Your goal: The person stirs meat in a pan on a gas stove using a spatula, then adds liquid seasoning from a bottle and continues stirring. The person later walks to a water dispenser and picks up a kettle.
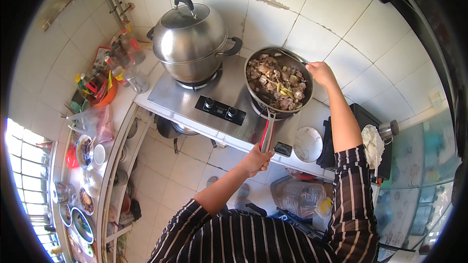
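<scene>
A frying pan sits over the right burner of a gas stove. Chunks of browned meat fill it, with pale yellow slices on top. My left hand is closed around the pan's red and grey handle. Above the pan's far right rim, my right hand grips a metal cooking utensil with a dark handle. The utensil's shaft reaches into the pan along its far side; its working end is hard to make out among the food.
A lidded steel steamer pot stands on the left burner. Right of the stove lies a white plate, near a black appliance. Bottles and an orange basket crowd the left corner. Filled bowls line the left counter.
</scene>
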Tool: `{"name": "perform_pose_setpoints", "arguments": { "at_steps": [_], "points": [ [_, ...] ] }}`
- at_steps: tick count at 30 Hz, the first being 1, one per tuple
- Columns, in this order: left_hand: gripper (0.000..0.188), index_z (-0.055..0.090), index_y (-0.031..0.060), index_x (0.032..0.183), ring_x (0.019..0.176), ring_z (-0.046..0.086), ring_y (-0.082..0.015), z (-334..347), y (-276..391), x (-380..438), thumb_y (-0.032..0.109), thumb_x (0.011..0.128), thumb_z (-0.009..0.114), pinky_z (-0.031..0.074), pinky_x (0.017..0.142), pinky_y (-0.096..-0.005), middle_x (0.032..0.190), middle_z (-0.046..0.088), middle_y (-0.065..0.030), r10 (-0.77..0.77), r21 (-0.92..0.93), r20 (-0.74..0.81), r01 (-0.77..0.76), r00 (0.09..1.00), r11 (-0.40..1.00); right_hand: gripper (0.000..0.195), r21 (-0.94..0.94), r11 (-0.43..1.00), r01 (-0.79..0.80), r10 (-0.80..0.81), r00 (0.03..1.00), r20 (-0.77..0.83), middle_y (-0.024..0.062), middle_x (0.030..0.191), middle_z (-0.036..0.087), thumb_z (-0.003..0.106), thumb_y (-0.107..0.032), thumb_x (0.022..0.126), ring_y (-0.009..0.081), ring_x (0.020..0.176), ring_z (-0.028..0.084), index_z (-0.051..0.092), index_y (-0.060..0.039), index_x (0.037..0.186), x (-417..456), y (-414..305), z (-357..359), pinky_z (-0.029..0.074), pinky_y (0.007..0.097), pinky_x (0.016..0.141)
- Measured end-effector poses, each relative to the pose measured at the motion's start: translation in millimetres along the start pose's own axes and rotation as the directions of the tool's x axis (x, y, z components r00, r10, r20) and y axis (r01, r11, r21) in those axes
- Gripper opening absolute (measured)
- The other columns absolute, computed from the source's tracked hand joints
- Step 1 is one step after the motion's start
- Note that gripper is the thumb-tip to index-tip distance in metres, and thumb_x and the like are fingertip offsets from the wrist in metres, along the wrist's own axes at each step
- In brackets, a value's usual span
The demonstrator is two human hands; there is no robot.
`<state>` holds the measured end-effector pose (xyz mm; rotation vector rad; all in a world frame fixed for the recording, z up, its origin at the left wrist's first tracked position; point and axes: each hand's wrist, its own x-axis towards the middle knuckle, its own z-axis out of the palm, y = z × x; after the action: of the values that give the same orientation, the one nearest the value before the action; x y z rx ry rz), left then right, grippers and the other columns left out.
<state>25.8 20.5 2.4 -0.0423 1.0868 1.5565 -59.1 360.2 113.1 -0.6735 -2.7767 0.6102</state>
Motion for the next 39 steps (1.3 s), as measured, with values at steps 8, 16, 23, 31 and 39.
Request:
{"name": "perform_pose_setpoints", "arguments": {
  "at_steps": [8,16,23,31,39],
  "points": [
    [0.022,0.039,0.011,0.099,0.049,0.036,-0.007,-9.3,-8.0,4.6,0.006,0.089,0.057,0.027,0.039,-0.0231,0.068,0.039,0.0007,0.065,-0.016,0.007,-0.065,0.998,0.998,0.035,-0.416,0.872,0.259,-0.224,0.966,0.13,0.0164,0.081,0.065,0.057,-0.025,0.088,0.0339,0.077,0.063,0.058,-0.0133,0.12,-92.0,-53.6,23.4,0.05,0.0453,0.066],
    [0.021,0.041,0.0106,0.099,0.049,0.037,-0.0068,-10.2,-12.1,9.2,0.009,0.089,0.059,0.027,0.04,-0.0223,0.067,0.041,0.0009,0.061,-0.051,0.023,-0.059,0.998,0.997,0.036,-0.406,0.902,0.143,-0.171,0.985,-0.032,0.0182,0.076,0.064,0.058,-0.029,0.087,0.0352,0.072,0.063,0.059,-0.0164,0.121,-172.9,-23.4,-13.2,0.05,0.0439,0.064],
    [0.023,0.04,0.0105,0.102,0.049,0.037,-0.0069,-11.8,-9.0,6.8,0.009,0.089,0.059,0.029,0.04,-0.022,0.067,0.041,0.0008,0.05,-0.032,0.007,-0.049,0.999,0.998,0.032,-0.106,0.994,-0.011,-0.002,0.993,-0.116,0.0203,0.098,0.063,0.061,-0.024,0.086,0.0364,0.091,0.062,0.063,-0.0082,0.113,-212.6,-52.5,-80.9,0.05,0.0387,0.078],
    [0.024,0.039,0.0104,0.104,0.049,0.038,-0.0071,-9.0,-7.5,6.9,0.008,0.089,0.058,0.029,0.039,-0.0224,0.068,0.041,0.0002,0.034,-0.005,0.011,-0.034,0.999,0.999,0.032,-0.493,0.869,-0.043,0.092,0.993,0.076,0.0172,0.077,0.065,0.058,-0.028,0.087,0.0368,0.072,0.063,0.062,-0.016,0.117,-243.4,-87.7,-52.7,0.051,0.0456,0.065],
    [0.03,0.036,0.0085,0.108,0.049,0.039,-0.0089,-13.1,-8.9,9.1,0.007,0.089,0.058,0.031,0.039,-0.0244,0.07,0.042,-0.002,0.01,-0.015,0.026,-0.01,1.0,1.0,0.036,-0.45,0.889,-0.082,0.058,0.996,-0.067,0.0163,0.07,0.061,0.057,-0.029,0.088,0.0349,0.065,0.063,0.059,-0.0133,0.12,-208.6,-41.6,39.9,0.051,0.0437,0.059]
  ]
}}
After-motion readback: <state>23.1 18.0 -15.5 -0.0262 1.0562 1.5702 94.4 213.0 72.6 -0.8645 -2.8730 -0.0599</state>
